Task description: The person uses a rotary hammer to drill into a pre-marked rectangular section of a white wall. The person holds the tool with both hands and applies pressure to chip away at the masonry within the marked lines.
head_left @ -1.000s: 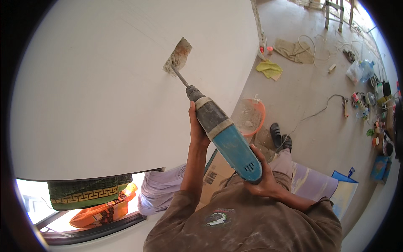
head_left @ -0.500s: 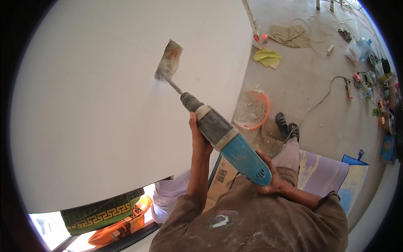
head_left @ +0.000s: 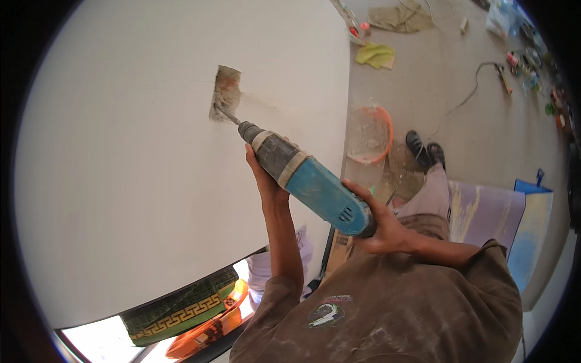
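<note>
I have the left hand (head_left: 267,176) curled under the front of a blue-and-black power drill with beige bands (head_left: 324,192), thumb along its near side; its other fingers are hidden behind the casing. I have the right hand (head_left: 388,230) closed around the drill's rear end, though I cannot tell whether a finger presses a trigger. That makes two hands on one tool. The drill's long axis slants from the right hand at lower right to upper left, its single grey metal bit (head_left: 230,115) pointing into the lower end of one rough, four-sided recess (head_left: 227,85) in the smooth white wall (head_left: 133,157). Farther out, I count one round orange bucket (head_left: 389,136) holding pale rubble, two dark sandals (head_left: 416,146) on the feet, and one yellow-green cloth (head_left: 375,55) on the grey floor (head_left: 451,91).
</note>
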Available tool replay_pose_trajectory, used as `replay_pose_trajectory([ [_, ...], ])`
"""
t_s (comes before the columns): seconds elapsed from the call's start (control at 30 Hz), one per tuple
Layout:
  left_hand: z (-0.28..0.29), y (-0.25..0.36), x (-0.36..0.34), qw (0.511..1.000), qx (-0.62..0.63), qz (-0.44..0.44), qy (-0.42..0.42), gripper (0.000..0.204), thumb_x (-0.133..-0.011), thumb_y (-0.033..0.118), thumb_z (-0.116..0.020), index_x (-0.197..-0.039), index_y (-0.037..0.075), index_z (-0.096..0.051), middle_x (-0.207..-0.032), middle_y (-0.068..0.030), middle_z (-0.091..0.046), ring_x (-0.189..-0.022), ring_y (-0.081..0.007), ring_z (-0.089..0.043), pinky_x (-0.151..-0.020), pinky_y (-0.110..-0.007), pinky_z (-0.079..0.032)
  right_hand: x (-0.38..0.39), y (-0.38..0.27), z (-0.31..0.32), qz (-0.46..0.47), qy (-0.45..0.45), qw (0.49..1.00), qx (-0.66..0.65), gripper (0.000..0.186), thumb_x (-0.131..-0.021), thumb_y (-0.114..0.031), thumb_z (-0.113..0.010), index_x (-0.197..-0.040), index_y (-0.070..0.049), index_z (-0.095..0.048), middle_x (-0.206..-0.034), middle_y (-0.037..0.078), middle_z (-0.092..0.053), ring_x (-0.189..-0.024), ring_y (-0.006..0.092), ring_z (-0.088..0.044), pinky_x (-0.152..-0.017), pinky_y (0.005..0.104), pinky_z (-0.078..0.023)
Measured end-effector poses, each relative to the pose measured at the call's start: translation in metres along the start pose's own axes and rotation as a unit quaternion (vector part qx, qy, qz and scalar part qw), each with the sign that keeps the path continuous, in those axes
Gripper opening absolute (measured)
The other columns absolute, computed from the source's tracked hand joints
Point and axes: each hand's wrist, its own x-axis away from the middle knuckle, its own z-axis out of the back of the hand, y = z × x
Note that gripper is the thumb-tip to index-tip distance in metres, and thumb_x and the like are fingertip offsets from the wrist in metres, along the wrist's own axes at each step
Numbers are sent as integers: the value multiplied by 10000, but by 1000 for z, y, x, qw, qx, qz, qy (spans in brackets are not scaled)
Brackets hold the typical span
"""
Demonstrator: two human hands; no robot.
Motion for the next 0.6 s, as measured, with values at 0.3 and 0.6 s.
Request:
replay_pose_trajectory([
  [0.3,-14,-28,21,997,-53,6,49,685,-950,693,-395,-1211,81,-554,-1062,-139,-633,-998,-320,-635,-841,-464,-557,30,36,34,-73,-26,990,-116,1015,-693,6,-733,-1566,-101,-228,-1365,185,-502,-1276,267,-508,-1080,347,-361],
  [0.6,21,-44,-9,987,-138,-15,84,699,-939,711,-397,-1215,85,-539,-1082,-137,-620,-1008,-322,-630,-855,-479,-546,12,119,36,-57,-36,988,-137,1039,-663,11,-751,-1564,-98,-245,-1418,156,-482,-1297,252,-494,-1104,348,-354],
])
